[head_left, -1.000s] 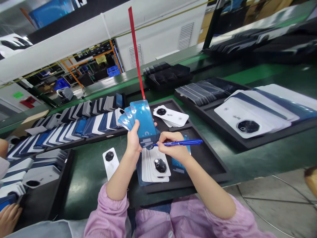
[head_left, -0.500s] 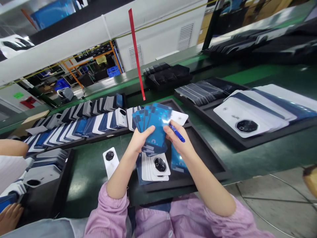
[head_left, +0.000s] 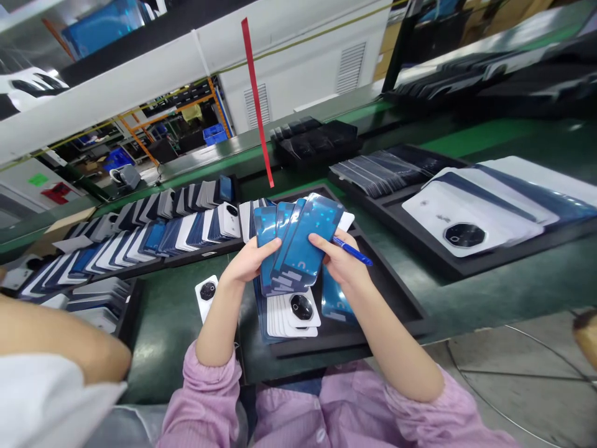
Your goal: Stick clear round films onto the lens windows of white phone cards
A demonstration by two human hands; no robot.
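Observation:
Fanned out between both hands are several phone back covers (head_left: 305, 239), their blue film-covered sides facing up. My left hand (head_left: 252, 258) is closed on the left part of the fan, thumb on top. My right hand (head_left: 342, 258) pinches the right part, and a blue pen (head_left: 353, 250) also sits in it, pointing out to the right. Below the fan lies a pile of white phone back covers (head_left: 282, 316) with round black camera areas. A blue-filmed cover (head_left: 333, 298) rests in the black tray (head_left: 387, 289) under my right wrist.
A single white cover (head_left: 205, 295) lies on the green table (head_left: 163, 330) left of my left forearm. Long trays of upright covers (head_left: 186, 236) run along the left. Another tray (head_left: 448, 264) with large white covers stands right. A co-worker's arm (head_left: 56, 330) reaches in from the left.
The held covers have spread into a wider fan, their right side shifting right with my right hand and the pen. The co-worker's arm has come further into view at the left.

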